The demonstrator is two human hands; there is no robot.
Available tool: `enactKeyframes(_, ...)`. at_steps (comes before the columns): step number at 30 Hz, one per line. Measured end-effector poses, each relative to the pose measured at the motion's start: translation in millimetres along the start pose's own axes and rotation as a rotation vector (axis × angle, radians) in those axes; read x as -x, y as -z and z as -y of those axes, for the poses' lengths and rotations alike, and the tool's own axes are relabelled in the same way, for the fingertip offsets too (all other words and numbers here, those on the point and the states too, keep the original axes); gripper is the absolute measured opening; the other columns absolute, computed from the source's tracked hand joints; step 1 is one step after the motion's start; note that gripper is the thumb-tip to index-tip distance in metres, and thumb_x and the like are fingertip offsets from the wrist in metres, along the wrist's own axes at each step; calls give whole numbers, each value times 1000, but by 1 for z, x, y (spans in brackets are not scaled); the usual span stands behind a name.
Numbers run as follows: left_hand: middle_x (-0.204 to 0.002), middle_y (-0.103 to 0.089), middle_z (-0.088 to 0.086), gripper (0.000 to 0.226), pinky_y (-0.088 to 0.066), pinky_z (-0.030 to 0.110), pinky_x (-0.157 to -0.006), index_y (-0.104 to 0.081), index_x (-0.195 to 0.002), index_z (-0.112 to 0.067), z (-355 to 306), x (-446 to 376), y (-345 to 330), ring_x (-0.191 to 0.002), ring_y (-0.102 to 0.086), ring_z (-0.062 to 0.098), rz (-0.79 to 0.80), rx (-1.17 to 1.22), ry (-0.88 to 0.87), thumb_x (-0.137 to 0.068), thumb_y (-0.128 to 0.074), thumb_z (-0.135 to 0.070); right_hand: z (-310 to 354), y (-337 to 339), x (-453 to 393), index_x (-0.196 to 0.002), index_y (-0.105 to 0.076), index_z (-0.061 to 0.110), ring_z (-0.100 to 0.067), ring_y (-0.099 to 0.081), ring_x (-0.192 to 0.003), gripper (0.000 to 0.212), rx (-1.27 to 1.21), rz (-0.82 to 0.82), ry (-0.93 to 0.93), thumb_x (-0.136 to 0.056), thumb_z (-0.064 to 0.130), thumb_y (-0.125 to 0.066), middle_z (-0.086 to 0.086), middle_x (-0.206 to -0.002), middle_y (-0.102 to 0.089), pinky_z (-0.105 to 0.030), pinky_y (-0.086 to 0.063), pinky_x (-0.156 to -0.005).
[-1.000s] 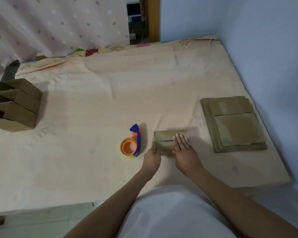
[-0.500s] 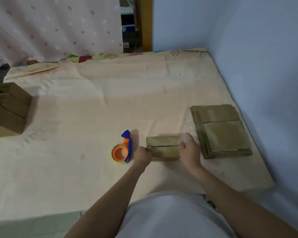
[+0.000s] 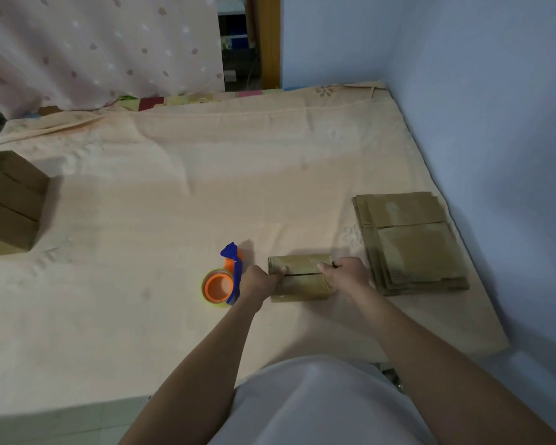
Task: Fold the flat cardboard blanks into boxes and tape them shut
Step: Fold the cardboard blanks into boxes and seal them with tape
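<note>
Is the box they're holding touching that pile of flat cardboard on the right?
Apart. The head view shows the right hand and a strip of sheet between the box and the pile of flat cardboard.

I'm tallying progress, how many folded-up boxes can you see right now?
4: three finished boxes stacked at the sheet's far left edge, partly cut off, so more may be hidden; one small box gripped between the left hand and right hand.

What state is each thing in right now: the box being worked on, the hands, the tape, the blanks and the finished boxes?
Box: folded, top seam untaped, held at both ends.
Left hand: grips the box's left end.
Right hand: grips its right end.
Tape dispenser: untouched, beside the left hand.
Flat blanks: stacked, unfolded.
Finished boxes: grouped at the left edge.
</note>
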State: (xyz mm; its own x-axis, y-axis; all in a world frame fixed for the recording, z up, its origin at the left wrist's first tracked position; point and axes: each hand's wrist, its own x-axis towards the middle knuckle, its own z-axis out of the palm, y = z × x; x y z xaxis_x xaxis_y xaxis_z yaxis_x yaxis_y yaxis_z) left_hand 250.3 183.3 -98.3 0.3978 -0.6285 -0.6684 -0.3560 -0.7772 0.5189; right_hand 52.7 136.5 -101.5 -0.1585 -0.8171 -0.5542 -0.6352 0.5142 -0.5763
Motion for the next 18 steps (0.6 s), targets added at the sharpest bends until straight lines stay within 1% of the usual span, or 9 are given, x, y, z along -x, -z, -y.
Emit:
enactKeyframes(2, -68, -51, 5, 52, -38, 29, -51, -49, -72, -9, 2, -4, 2, -66, -51, 20, 39, 18, 2, -85, -70, -55, -11, 2, -5, -70, -67, 11, -19, -62, -75, 30, -149, 35, -25, -88, 34, -76, 1, -67, -63, -24, -41, -62)
enactKeyframes(5, -76, -58, 10, 46, -54, 38, -74, -55, -78, -5, 8, -10, 7, -75, -58, 25, 107, 154, 4, -89, -69, -48, -15, 5, -13, -80, -73, 16, -20, -65, -84, 18, -252, 98, -100, -87, 31, -78, -4, -86, -70, -30, -54, -82)
enactKeyframes(7, -83, -61, 12, 42, -57, 43, -89, -57, -83, -3, 12, -10, 12, -81, -61, 26, 146, 255, 18, -90, -69, -43, -18, 9, -18, -99, -74, 12, -29, -70, -98, 21, -296, 181, -164, -87, 30, -77, -10, -103, -73, -40, -58, -89)
enactKeyframes(8, -87, -64, 11, 43, -56, 44, -91, -59, -86, -2, 15, -9, 14, -84, -63, 25, 166, 291, 30, -90, -69, -43, -17, 13, -18, -108, -73, 8, -30, -69, -102, 27, -320, 212, -177, -89, 28, -76, -12, -107, -72, -39, -59, -86)
enactKeyframes(10, -90, -68, 10, 48, -57, 40, -87, -64, -90, 0, 20, -5, 15, -87, -65, 24, 194, 334, 44, -85, -74, -47, -18, 15, -17, -111, -72, 4, -26, -69, -98, 34, -312, 236, -145, -91, 30, -74, -11, -103, -73, -31, -58, -78)
enactKeyframes(12, -76, -62, 6, 52, -50, 34, -69, -68, -81, 0, 25, 2, 10, -74, -58, 20, 180, 292, 17, -77, -81, -50, -16, 14, -8, -93, -76, 7, -17, -67, -79, 37, -157, 245, -37, -84, 43, -78, 0, -81, -70, -25, -52, -70)
enactKeyframes(14, -63, -52, 3, 47, -38, 29, -58, -69, -73, -2, 26, 9, 4, -62, -47, 16, 133, 255, -16, -72, -85, -46, -13, 8, 3, -85, -77, 15, -12, -66, -74, 30, 23, 210, 70, -78, 43, -83, 5, -77, -71, -22, -48, -64)
enactKeyframes(16, -60, -52, 2, 41, -39, 30, -57, -69, -75, 0, 24, 10, 3, -61, -47, 15, 121, 285, -19, -76, -85, -38, -17, 1, 2, -92, -79, 15, -13, -70, -80, 27, 38, 147, 91, -76, 37, -85, 3, -84, -75, -23, -52, -68)
enactKeyframes(18, -71, -58, 6, 35, -50, 35, -69, -70, -80, 0, 22, 8, 6, -72, -53, 18, 159, 333, -6, -81, -82, -33, -20, 3, -2, -99, -79, 12, -14, -70, -85, 31, -42, 150, 30, -80, 36, -83, 2, -89, -76, -23, -53, -76)
